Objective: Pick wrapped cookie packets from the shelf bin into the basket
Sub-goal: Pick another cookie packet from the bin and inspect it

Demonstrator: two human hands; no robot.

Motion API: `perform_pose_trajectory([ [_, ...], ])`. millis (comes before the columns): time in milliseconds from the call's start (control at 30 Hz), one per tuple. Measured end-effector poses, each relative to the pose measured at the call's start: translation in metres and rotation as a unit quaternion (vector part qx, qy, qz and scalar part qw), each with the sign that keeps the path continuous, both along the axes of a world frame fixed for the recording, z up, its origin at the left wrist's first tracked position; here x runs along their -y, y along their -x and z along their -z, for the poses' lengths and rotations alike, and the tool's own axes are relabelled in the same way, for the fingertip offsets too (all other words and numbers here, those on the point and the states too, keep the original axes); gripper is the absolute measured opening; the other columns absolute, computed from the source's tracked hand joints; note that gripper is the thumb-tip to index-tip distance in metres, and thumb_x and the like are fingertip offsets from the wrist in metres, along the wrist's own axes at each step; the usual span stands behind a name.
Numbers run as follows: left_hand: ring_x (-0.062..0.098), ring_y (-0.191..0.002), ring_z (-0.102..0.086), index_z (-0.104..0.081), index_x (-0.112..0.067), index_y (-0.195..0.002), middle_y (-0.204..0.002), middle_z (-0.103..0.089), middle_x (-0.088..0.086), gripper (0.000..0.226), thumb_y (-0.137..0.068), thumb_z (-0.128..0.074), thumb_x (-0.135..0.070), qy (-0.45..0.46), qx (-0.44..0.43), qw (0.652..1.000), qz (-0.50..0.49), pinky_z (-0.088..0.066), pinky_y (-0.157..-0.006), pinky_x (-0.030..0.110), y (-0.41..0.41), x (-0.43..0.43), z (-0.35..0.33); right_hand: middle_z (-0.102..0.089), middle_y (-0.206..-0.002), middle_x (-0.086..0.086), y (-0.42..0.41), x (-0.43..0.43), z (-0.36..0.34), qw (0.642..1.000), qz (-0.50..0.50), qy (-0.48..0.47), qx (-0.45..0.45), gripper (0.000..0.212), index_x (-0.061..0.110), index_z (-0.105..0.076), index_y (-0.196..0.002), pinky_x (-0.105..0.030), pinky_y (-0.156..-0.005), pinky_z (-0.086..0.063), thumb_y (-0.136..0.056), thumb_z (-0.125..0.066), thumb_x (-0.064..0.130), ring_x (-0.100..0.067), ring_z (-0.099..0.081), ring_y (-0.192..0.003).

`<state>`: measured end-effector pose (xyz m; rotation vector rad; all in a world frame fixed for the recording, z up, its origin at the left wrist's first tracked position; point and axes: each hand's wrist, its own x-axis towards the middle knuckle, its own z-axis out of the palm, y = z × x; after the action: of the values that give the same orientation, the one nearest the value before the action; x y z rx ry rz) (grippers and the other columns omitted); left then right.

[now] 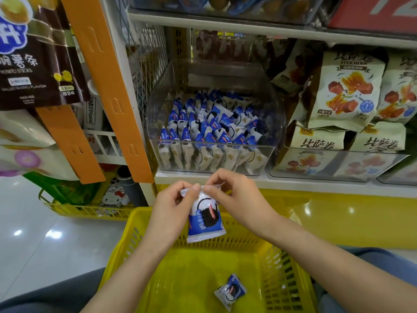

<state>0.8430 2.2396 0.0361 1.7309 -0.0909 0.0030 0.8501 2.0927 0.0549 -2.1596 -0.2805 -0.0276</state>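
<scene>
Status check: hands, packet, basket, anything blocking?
Left hand, right hand: both pinch top seam of one blue-and-white wrapped cookie packet, over yellow plastic basket. Inside lies a second matching packet. Drop path clear.

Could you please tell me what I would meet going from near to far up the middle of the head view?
Loose packet in the yellow basket → held packet, pinched at its top by the left hand and right hand → clear shelf bin full of packets.

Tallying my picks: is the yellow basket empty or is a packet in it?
Not empty: one packet lies in the basket; left hand and right hand pinch a second packet above.
</scene>
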Motion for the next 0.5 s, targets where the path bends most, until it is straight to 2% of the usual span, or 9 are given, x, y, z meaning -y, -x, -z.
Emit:
perform_pose_trajectory([
  [67,0.004,-0.058,-0.057,-0.061,-0.01,-0.074,-0.058,-0.061,-0.004,0.022,-0.091,-0.053,-0.022,0.003,-0.013,1.0,0.004,-0.046,-0.054,0.021,-0.0002,0.0,-0.0006,-0.058,-0.074,0.013,0.0017,0.0006,-0.001,0.997,-0.01,0.053,0.053,0.011,0.021,-0.06,-0.083,-0.028,-0.068,-0.048,-0.088,-0.06,0.031,-0.004,-0.055,-0.073],
  [167,0.015,-0.067,-0.062,-0.062,-0.009,-0.077,-0.069,-0.064,0.008,0.021,-0.09,-0.054,-0.024,0.017,-0.033,0.999,0.006,-0.051,-0.065,0.036,-0.0007,-0.0008,-0.0004,-0.054,-0.079,0.012,0.0035,0.0006,-0.0021,0.986,-0.029,0.111,0.122,0.012,0.02,-0.058,-0.087,-0.031,-0.067,-0.047,-0.089,-0.058,0.031,-0.006,-0.052,-0.075],
  [233,0.017,-0.073,-0.064,-0.062,-0.011,-0.082,-0.076,-0.066,0.007,0.017,-0.09,-0.054,-0.025,0.023,-0.04,0.999,0.006,-0.052,-0.07,0.035,-0.0006,0.0003,-0.0001,-0.053,-0.081,0.014,0.004,0.0018,-0.0026,0.979,-0.023,0.137,0.146,0.011,0.023,-0.057,-0.087,-0.032,-0.065,-0.048,-0.09,-0.056,0.033,-0.006,-0.052,-0.074],
  [333,0.021,-0.082,-0.061,-0.054,-0.015,-0.087,-0.086,-0.062,0.006,0.009,-0.087,-0.06,-0.021,-0.004,-0.029,0.999,-0.038,-0.051,-0.076,0.036,-0.0028,0.0012,0.0009,-0.054,-0.08,0.015,0.0037,0.004,-0.0031,0.98,0.01,0.128,0.155,0.009,0.025,-0.055,-0.087,-0.029,-0.065,-0.049,-0.09,-0.054,0.033,-0.005,-0.053,-0.075],
  [400,0.022,-0.076,-0.056,-0.05,-0.016,-0.081,-0.079,-0.057,0.005,0.013,-0.086,-0.062,-0.017,-0.039,-0.014,0.997,-0.066,-0.049,-0.075,0.037,-0.0047,-0.0009,0.0021,-0.057,-0.082,0.013,0.0025,0.0048,-0.0036,0.981,0.045,0.1,0.157,0.009,0.023,-0.056,-0.089,-0.024,-0.066,-0.05,-0.091,-0.053,0.031,-0.004,-0.054,-0.077],
  [467,0.019,-0.067,-0.055,-0.054,-0.014,-0.077,-0.07,-0.056,0.004,0.014,-0.091,-0.056,-0.018,-0.066,-0.022,0.996,-0.055,-0.049,-0.066,0.03,-0.0056,-0.0033,0.0018,-0.057,-0.084,0.012,0.0009,0.0059,-0.0055,0.984,0.072,0.056,0.153,0.007,0.021,-0.056,-0.09,-0.018,-0.068,-0.049,-0.091,-0.053,0.027,-0.001,-0.055,-0.081],
  [500,0.017,-0.063,-0.055,-0.058,-0.013,-0.078,-0.068,-0.058,0.004,0.021,-0.094,-0.048,-0.022,-0.041,-0.052,0.997,-0.044,-0.049,-0.06,0.024,-0.0055,-0.0033,0.0011,-0.057,-0.085,0.012,0.0005,0.0063,-0.0066,0.985,0.071,0.033,0.151,0.006,0.02,-0.056,-0.091,-0.015,-0.069,-0.048,-0.091,-0.053,0.025,0.0,-0.054,-0.082],
])
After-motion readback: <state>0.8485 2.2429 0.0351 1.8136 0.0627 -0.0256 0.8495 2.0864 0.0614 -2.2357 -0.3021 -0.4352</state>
